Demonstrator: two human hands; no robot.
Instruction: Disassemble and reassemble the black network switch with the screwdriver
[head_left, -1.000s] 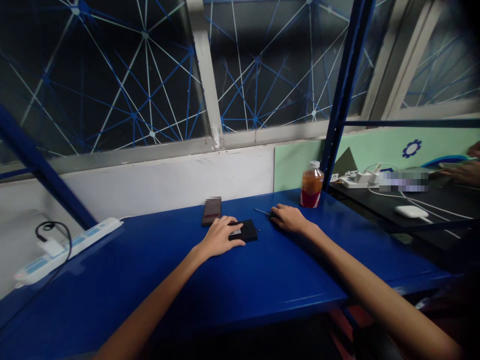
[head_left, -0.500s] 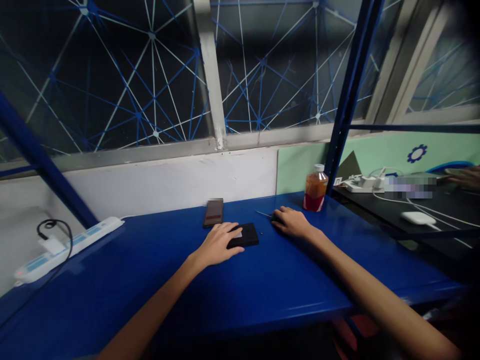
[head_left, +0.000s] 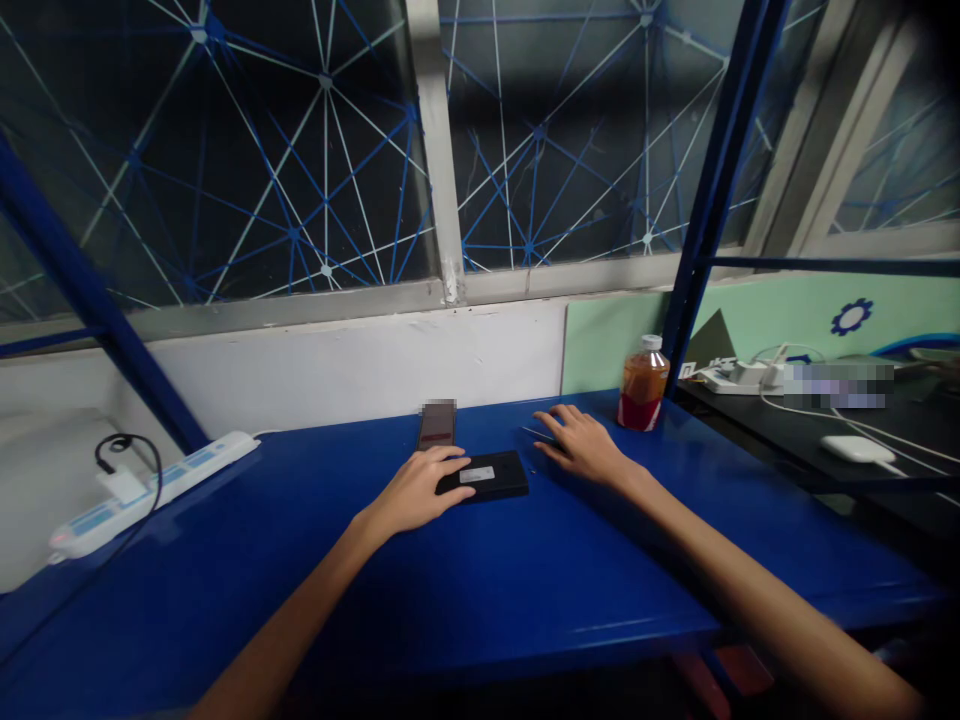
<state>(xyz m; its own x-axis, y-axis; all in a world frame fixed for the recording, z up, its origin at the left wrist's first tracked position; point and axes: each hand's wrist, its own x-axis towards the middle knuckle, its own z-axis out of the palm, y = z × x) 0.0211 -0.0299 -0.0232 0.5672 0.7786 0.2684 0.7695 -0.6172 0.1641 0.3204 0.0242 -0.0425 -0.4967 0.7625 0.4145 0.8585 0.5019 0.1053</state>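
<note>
A flat black rectangular box [head_left: 504, 478] with a pale label lies on the blue table. My left hand [head_left: 416, 488] grips its left end, thumb along the near side and fingers over the top. My right hand [head_left: 581, 445] hovers low over the table to the right, fingers spread. Beneath those fingers lies a thin tool that looks like a screwdriver [head_left: 537, 434]; its metal shaft points left and its handle is mostly hidden. Between box and right hand sits a tiny dark piece, perhaps a screw [head_left: 533, 471].
Behind the box a phone [head_left: 437, 425] leans near the wall. A bottle of reddish drink [head_left: 643, 385] stands at the back right. On the left lies a white power strip [head_left: 161, 492] with a black cable. Blue metal posts [head_left: 709, 190] rise at both sides. A black table [head_left: 795, 425] adjoins on the right.
My right hand has opened, leaving the screwdriver on the table. My left hand has slid toward the box's left end, uncovering its label. The view has shifted slightly.
</note>
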